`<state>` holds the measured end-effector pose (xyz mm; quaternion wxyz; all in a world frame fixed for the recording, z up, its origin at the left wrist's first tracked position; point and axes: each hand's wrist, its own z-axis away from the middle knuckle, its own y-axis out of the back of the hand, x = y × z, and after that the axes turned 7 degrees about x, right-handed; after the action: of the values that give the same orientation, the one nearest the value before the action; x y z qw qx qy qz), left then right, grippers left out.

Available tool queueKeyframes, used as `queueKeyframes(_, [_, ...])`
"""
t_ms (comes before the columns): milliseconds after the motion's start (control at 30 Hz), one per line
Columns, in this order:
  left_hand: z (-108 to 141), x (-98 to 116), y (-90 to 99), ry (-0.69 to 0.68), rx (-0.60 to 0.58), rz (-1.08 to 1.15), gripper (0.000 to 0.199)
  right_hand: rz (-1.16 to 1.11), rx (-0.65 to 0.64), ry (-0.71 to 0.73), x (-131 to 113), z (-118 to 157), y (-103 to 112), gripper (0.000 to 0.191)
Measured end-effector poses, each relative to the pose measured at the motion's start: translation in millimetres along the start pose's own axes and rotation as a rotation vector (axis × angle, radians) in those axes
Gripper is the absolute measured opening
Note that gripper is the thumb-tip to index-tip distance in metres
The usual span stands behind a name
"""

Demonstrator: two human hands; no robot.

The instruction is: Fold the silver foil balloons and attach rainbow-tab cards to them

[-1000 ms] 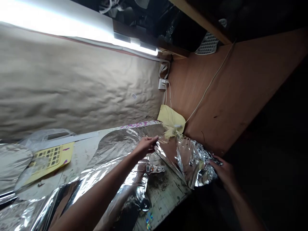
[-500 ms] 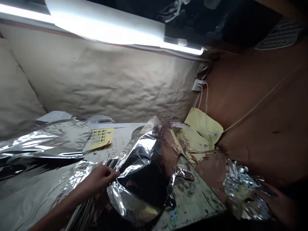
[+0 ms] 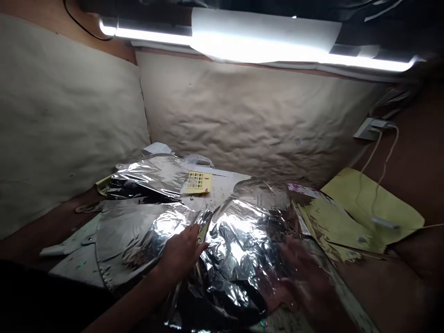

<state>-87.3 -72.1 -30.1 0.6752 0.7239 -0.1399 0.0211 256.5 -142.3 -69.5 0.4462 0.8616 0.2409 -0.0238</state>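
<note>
Head view: left hand (image 3: pixel 183 253) is pinching the foil sheet (image 3: pixel 239 231) at its left edge; right hand (image 3: pixel 307 270) is blurring over its right side, fingers unclear. Sheet's lying on the bench (image 3: pixel 222 186), likely light, slippery, crease-prone; edges are offering best hold.

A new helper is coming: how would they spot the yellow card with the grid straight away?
Start at the pale, crinkled back wall below the bright light, then drop to the table at its foot. Beyond the left hand, just right of the far-left silver sheet, lies the yellow card. Unlike the larger yellow paper on the right, it bears rows of dark squares.
</note>
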Motion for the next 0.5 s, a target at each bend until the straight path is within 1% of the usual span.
queueKeyframes(67, [9.3, -1.2, 2.9, 0.041, 0.027, 0.033, 0.031, -0.001, -0.195, 0.139, -16.6, -3.9, -22.0, 0.056])
queueKeyframes(100, [14.4, -2.3, 3.8, 0.061, 0.024, 0.052, 0.031, 0.004, -0.285, 0.186, -22.1, -5.1, -31.0, 0.058])
queueKeyframes(133, [19.3, -3.3, 4.2, 0.077, 0.016, 0.069, 0.031, 0.011, -0.348, 0.208, -25.6, -5.8, -38.1, 0.06])
queueKeyframes(167, [23.6, -4.2, 4.0, 0.083, 0.006, 0.083, 0.03, 0.012, -0.377, 0.208, -27.3, -5.8, -43.0, 0.062])
queueKeyframes(267, [28.6, -4.6, 1.2, 0.072, -0.026, 0.083, 0.028, -0.001, -0.373, 0.197, -25.2, -4.5, -47.0, 0.061])
queueKeyframes(333, [24.7, -4.0, -0.5, 0.091, -0.028, 0.056, 0.028, -0.008, -0.372, 0.198, -22.5, -3.8, -45.2, 0.057])
queueKeyframes(400, [17.7, -4.3, -1.1, 0.14, -0.016, 0.056, 0.03, -0.007, -0.378, 0.204, -20.5, -3.2, -43.8, 0.055])
queueKeyframes(500, [8.5, -8.7, 0.3, 0.184, -0.024, 0.168, 0.027, -0.005, -0.369, 0.214, -18.4, -2.2, -45.1, 0.055])
